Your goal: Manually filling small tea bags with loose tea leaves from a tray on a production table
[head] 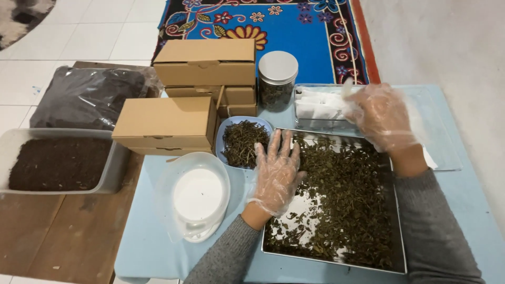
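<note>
White tiled floor (94, 31), blue floral rug (294, 26), pale blue table (152, 247)

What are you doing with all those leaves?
A person in clear plastic gloves is working over a square metal tray of dried dark leaves. The left hand lies flat and open on the leaves at the tray's left edge. The right hand reaches into a clear box of small white bags behind the tray and seems to pinch one. Nearby stand a small blue bowl of leaves, a lidded jar and some cardboard boxes.
</note>
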